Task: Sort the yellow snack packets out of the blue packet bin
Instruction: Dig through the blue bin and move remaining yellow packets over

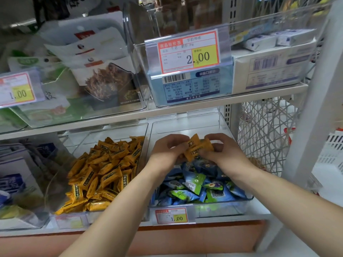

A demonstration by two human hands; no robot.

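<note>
Head view, read left to right. The left-hand bin (87, 213) on the lower shelf is filled with yellow packets of one kind and is judged the likely destination. Just beside it on the right stands the blue packet bin (213, 208), holding blue and green packets (194, 184).

Over the far part of this bin, the left hand (165, 153) has its fingers (176, 140) curled round a small cluster of yellow snack packets (196, 148). The right hand (224, 154) meets it from the right, fingers likewise clamped on the same cluster. The cluster is raised above the blue and green packets.

Handling, as judged:
- Packets are light, with soft, slick film wrappers.
- Contents may be brittle, so do not squeeze hard.
- Grip across the packet body, not the crimped ends.
- Support a cluster from below, since loose packets may slide out.
</note>
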